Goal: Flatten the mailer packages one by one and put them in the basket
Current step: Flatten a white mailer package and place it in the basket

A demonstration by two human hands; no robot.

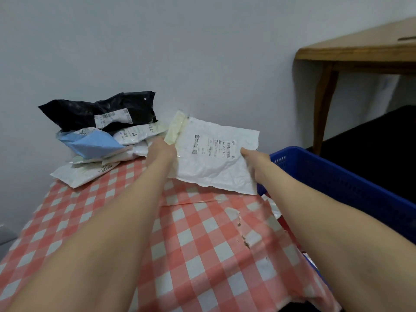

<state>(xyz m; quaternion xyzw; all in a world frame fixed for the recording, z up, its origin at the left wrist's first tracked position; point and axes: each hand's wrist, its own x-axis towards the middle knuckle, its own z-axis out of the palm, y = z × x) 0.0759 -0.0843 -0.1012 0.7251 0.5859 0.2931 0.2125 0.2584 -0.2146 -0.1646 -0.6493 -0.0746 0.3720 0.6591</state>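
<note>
A white mailer package with a printed label hangs flat above the far right of the checked table. My left hand grips its left edge near the yellowish flap. My right hand pinches its right edge, fingers partly hidden under the mailer. The blue plastic basket stands just right of the table, its near corner under the mailer's right end. A pile of other mailers lies at the far left: a black one on top, a light blue one and several white ones below.
A wooden table stands at the right against the grey wall, with a dark surface beneath it behind the basket. The tablecloth is torn near the right edge. White packaging shows inside the basket.
</note>
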